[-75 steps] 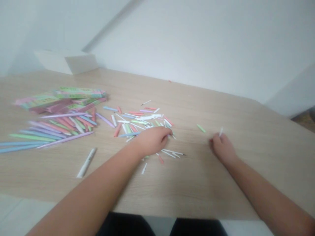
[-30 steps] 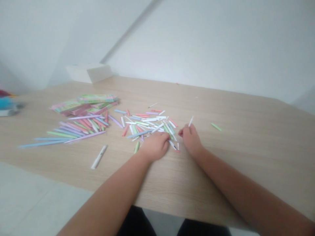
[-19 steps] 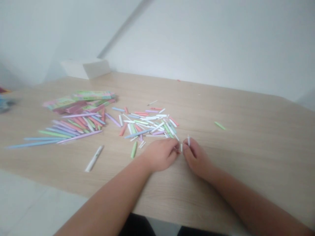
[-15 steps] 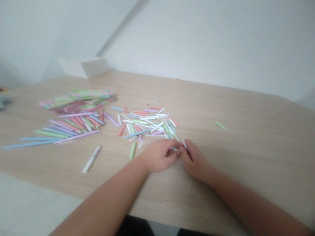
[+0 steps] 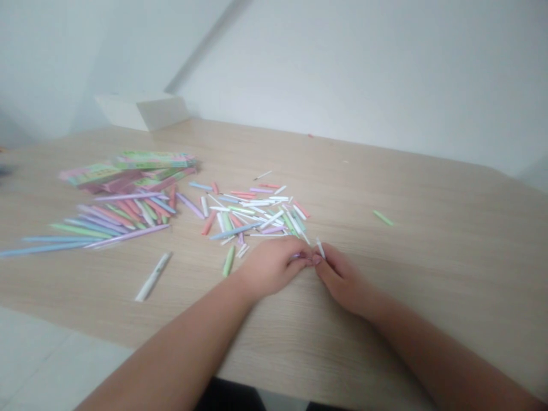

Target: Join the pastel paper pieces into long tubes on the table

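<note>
Both hands meet at the near edge of a heap of loose pen parts point(image 5: 257, 214) on the table. My left hand point(image 5: 272, 268) is closed in a pinch on a purple pen part point(image 5: 295, 256), mostly hidden by the fingers. Its fingertips touch those of my right hand point(image 5: 345, 282), which is closed on a thin white pen part point(image 5: 320, 248) that sticks up between thumb and fingers. Blur hides whether the two parts join. Left of my left hand lies a short green pen part point(image 5: 229, 261).
Pastel pens point(image 5: 124, 217) lie in a pile on the left, before several printed boxes point(image 5: 154, 161). A white pen point(image 5: 153, 277) lies nearer the front edge. One green piece point(image 5: 383, 217) rests to the right, and a white box point(image 5: 143, 111) stands by the wall.
The hands stay together at the same place, their fingertips slightly shifted. The white part in my right hand now stands out more. The view has moved a little.
</note>
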`<state>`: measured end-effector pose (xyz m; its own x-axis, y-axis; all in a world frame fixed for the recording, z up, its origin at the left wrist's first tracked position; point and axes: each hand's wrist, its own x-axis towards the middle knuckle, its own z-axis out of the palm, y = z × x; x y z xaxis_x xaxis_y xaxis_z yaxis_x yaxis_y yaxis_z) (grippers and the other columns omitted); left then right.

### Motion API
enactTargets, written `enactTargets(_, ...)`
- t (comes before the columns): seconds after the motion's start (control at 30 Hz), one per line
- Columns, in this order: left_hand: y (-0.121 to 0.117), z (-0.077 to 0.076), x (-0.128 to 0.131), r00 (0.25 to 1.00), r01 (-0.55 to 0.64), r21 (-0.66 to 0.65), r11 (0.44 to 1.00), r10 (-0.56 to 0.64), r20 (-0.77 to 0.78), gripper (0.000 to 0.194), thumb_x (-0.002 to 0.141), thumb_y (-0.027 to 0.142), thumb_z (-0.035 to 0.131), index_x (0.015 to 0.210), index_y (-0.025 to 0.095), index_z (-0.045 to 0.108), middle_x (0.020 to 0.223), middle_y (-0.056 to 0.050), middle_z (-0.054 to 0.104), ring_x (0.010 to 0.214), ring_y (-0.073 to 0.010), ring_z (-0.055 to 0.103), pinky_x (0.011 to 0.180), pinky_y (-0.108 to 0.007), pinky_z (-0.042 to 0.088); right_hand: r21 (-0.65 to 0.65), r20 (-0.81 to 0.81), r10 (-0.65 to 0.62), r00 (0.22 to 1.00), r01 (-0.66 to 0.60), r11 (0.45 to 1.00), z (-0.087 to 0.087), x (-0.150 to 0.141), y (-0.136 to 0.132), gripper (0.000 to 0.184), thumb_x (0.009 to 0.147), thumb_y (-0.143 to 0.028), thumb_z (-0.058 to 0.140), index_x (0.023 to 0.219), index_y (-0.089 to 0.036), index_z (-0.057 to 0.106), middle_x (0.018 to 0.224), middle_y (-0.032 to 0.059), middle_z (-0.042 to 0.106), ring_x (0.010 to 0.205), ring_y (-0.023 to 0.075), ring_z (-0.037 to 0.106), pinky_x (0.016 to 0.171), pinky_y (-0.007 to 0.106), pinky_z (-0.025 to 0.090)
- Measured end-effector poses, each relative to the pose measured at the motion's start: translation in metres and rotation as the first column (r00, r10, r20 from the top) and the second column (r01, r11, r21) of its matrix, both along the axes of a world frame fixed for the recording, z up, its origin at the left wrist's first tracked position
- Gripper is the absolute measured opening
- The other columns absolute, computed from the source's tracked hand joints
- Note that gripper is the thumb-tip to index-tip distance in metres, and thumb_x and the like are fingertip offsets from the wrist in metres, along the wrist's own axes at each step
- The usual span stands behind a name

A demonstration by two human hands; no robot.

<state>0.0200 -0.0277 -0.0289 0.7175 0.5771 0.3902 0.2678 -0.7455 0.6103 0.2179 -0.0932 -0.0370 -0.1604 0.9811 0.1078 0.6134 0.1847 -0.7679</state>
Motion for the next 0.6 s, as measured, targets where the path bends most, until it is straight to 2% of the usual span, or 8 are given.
enactTargets(0.07,0.002,0.001,-0.001,1.000,-0.012,-0.014,1.000,0.012,0.014,0.015,0.097,0.032,0.057,0.097,0.022,0.068,0.097,-0.001,0.073,0.094,-0.0176,0.066,0.085,-0.031,0.049,-0.002,-0.026,0.010,1.000,-0.010,1.000,0.000,0.003,-0.001,0.031,0.104,-0.046,0.038,0.089,-0.023,0.052,0.082,0.0008,0.056,0.079,0.0197,0.053,0.071,0.034,0.041)
enactTargets(0.17,0.005,0.002,-0.003,0.997,-0.048,-0.043,0.998,0.051,0.065,0.010,0.095,0.027,0.060,0.093,0.022,0.068,0.092,0.000,0.071,0.089,-0.0157,0.064,0.083,-0.030,0.048,0.040,-0.055,-0.024,0.998,0.027,0.999,0.004,0.012,-0.004,0.035,0.106,-0.050,0.032,0.090,-0.024,0.050,0.075,-0.0013,0.051,0.072,0.0180,0.049,0.066,0.032,0.039)
enactTargets(0.27,0.008,0.002,-0.006,0.991,-0.089,-0.066,0.994,0.095,0.098,0.009,0.094,0.026,0.060,0.094,0.022,0.068,0.092,0.001,0.071,0.089,-0.0153,0.063,0.084,-0.030,0.047,0.071,0.148,-0.031,0.989,0.020,0.997,0.013,0.023,-0.005,0.038,0.106,-0.048,0.033,0.081,-0.024,0.047,0.071,-0.0010,0.053,0.067,0.0173,0.049,0.061,0.032,0.034)
enactTargets(0.33,0.010,0.001,-0.007,0.989,-0.094,-0.069,0.993,0.101,0.107,0.010,0.095,0.026,0.060,0.095,0.022,0.068,0.094,0.000,0.071,0.090,-0.0156,0.063,0.085,-0.030,0.047,0.055,0.337,0.019,0.941,-0.040,0.998,0.018,0.028,-0.005,0.038,0.105,-0.046,0.038,0.076,-0.023,0.049,0.069,0.0000,0.056,0.063,0.0171,0.049,0.059,0.032,0.029)
enactTargets(0.4,0.011,0.000,-0.008,0.990,-0.090,-0.068,0.994,0.097,0.106,0.010,0.095,0.027,0.059,0.096,0.021,0.068,0.095,-0.001,0.071,0.091,-0.0162,0.064,0.085,-0.031,0.048,0.052,0.454,0.045,0.890,-0.077,0.996,0.023,0.029,-0.005,0.039,0.104,-0.044,0.040,0.073,-0.022,0.051,0.066,0.0007,0.058,0.060,0.0168,0.048,0.057,0.032,0.026)
enactTargets(0.6,0.011,0.001,-0.009,0.993,-0.088,-0.045,0.995,0.092,0.076,0.012,0.097,0.024,0.055,0.097,0.021,0.067,0.095,-0.001,0.071,0.092,-0.0162,0.063,0.086,-0.031,0.048,0.060,0.482,0.075,0.873,-0.118,0.991,0.025,0.029,-0.006,0.040,0.103,-0.042,0.040,0.071,-0.022,0.051,0.064,0.0006,0.058,0.058,0.0157,0.048,0.056,0.031,0.025)
